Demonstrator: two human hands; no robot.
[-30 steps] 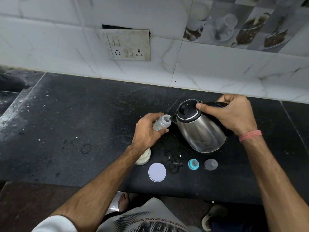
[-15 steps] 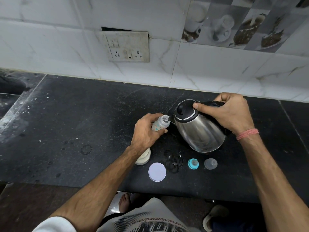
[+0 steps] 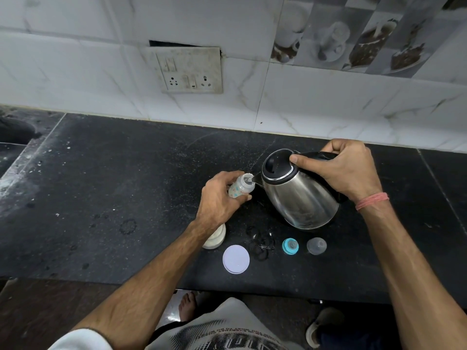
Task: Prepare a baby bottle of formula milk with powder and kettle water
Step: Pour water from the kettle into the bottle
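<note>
Counter: black stone counter [image 3: 106, 188] under a white tiled wall [image 3: 303, 104].
Left hand [image 3: 219, 198]: closed round the bottle [image 3: 240, 189], tilted, mid-counter.
Right hand [image 3: 346, 170]: gripping the kettle [image 3: 300, 198] handle, spout at the bottle's mouth.
Front edge: jar [image 3: 214, 238], white lid [image 3: 236, 259], teal ring [image 3: 290, 246], clear cap [image 3: 316, 246].
</note>
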